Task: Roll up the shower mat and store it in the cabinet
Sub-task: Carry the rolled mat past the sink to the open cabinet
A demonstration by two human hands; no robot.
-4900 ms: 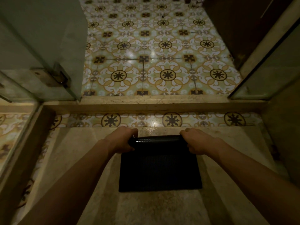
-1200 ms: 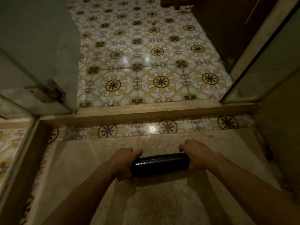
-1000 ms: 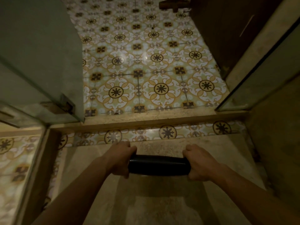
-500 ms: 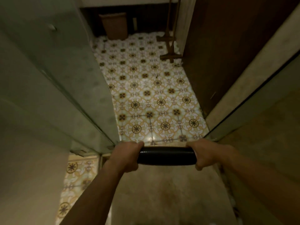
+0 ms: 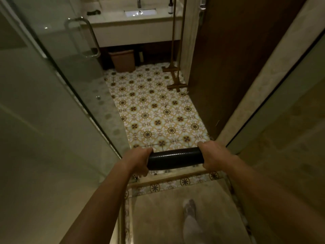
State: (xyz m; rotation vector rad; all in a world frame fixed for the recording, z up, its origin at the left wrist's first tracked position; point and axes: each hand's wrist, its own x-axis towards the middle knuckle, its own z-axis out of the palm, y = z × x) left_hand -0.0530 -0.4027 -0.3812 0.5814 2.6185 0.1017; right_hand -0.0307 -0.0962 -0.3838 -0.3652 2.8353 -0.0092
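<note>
Hands, left [image 5: 139,161] and right [image 5: 212,156], grip rolled mat [image 5: 175,158]; apparently airborne.

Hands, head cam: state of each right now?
Left hand: closed around the left end of the rolled mat.
Right hand: closed around the mat's right end.

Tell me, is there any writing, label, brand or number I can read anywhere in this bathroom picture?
None can be read.
Small dark bottle on the vanity counter: any label is too small and blurred to read.
Rolled black shower mat, held by the left hand and right hand: no print visible.
</note>
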